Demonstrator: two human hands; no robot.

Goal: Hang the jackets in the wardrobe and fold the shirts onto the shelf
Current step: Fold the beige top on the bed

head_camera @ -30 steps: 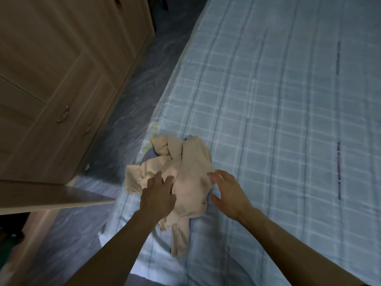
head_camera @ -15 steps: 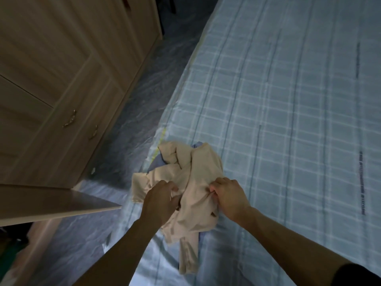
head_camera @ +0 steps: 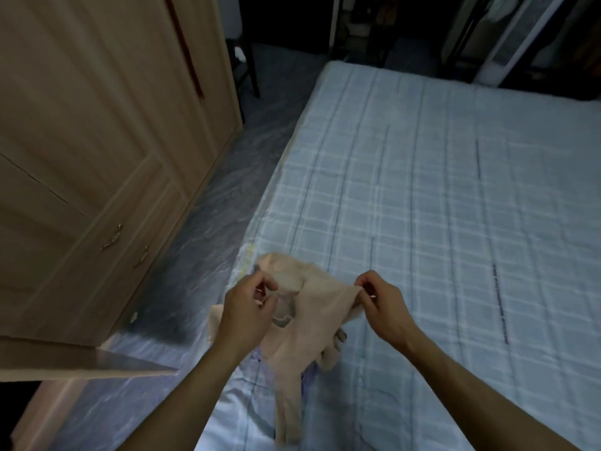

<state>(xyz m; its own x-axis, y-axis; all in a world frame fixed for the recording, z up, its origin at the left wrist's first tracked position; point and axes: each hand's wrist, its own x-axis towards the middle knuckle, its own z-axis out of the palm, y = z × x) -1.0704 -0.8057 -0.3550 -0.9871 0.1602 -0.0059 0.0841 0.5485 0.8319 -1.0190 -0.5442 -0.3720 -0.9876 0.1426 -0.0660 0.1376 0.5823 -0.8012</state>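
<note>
Two hands: both pinch the soft cream cloth shirt.
Left hand: fingers curled on its collar.
Right hand: pinches its other edge.
Shirt: above blue checked bed.

The right and upper part of the frame is taken up by the bed, whose checked cover lies flat and bare there. The left is closed off by the wardrobe, its doors shut. A strip of floor runs between wardrobe and bed. At lower left an open door panel juts toward the bed's near corner, narrowing that strip.
</note>
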